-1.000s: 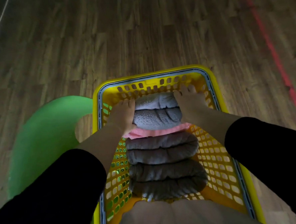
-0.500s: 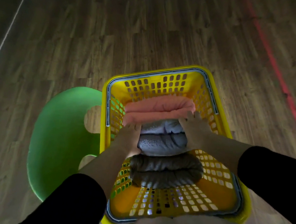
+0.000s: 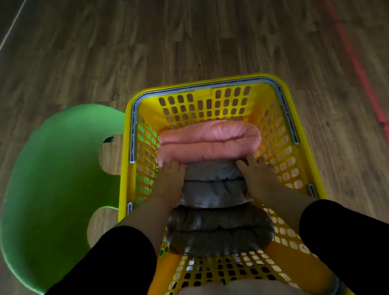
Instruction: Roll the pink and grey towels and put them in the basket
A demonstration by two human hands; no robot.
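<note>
A yellow plastic basket (image 3: 210,83) stands on the floor below me. A rolled pink towel (image 3: 209,140) lies across its far end. Just nearer, a rolled grey towel (image 3: 214,185) sits between my hands. My left hand (image 3: 169,183) grips its left end and my right hand (image 3: 255,177) grips its right end, with fingertips reaching the pink roll. A darker grey towel roll (image 3: 219,230) lies closest to me, touching the held roll. What lies under the held roll is hidden.
A green plastic chair seat (image 3: 55,190) sits left of the basket, touching its side. Wooden floor (image 3: 182,34) surrounds everything. A red line (image 3: 365,84) runs along the right and a white line (image 3: 2,42) at the far left.
The held grey roll moved from above the pink roll toward me and lower into the basket. The pink roll is now uncovered.
</note>
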